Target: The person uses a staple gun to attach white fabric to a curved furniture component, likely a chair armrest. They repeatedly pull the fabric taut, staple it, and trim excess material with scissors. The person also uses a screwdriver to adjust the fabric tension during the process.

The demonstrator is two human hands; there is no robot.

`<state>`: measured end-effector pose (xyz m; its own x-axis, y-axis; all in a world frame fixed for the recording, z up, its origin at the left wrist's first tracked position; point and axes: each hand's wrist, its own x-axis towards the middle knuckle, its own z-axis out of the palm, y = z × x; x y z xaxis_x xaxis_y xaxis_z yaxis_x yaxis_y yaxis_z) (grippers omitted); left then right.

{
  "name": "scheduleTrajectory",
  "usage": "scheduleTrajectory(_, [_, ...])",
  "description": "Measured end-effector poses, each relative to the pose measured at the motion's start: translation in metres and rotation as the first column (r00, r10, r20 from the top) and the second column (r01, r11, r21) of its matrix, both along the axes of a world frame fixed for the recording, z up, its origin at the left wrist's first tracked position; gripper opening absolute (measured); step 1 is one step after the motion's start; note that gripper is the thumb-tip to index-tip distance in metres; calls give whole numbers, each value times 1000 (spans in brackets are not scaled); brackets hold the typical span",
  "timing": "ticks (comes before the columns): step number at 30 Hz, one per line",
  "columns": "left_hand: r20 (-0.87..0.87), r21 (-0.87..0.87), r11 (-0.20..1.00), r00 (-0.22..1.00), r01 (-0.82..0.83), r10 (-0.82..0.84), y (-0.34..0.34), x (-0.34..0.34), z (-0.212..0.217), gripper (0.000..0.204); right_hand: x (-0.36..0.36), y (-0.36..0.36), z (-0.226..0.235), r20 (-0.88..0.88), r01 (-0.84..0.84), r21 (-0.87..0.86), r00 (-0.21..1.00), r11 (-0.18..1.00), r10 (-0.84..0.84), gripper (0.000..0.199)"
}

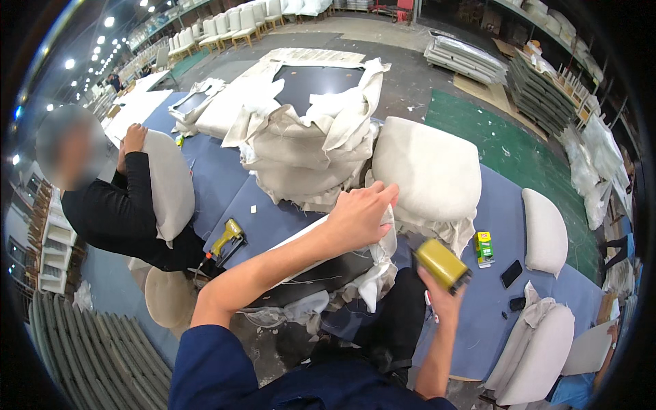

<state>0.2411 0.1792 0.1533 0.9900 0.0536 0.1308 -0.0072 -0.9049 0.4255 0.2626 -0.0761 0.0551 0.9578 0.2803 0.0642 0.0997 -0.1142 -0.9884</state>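
My left hand [362, 215] has its fingers closed at the far edge of an upholstered seat panel, pinching the loose beige fabric [388, 249]. The panel lies with its dark underside [328, 277] up, tilted close in front of me, its cloth edges frayed and loose. In my right hand [443, 294] is a yellow staple gun [443, 263], slightly smeared by motion. Its nose points toward the panel, apart from the cloth. Behind my left hand rises a stack of beige covered cushions [304, 150], and a finished-looking cushion [427, 167] tops another pile beside it.
A second yellow staple gun [229, 239] with a hose lies on the blue table [212, 164]. At left a co-worker [109, 212] holds a beige chair back [167, 178]. On the right are a green-yellow box [484, 249], a phone [511, 273] and more cushions [547, 229].
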Motion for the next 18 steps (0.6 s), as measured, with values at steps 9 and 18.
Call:
scheduleTrajectory(9, [23,-285,910,951,301,-307,29,-1,11,37,31,-253,-135,-55,187,-669,953,720,-298,38])
scheduleTrajectory(18, [-58,-434,889,980,148,-191,19,16,0,30,2,-315,-289,237,336,-896,914,289,-328,47])
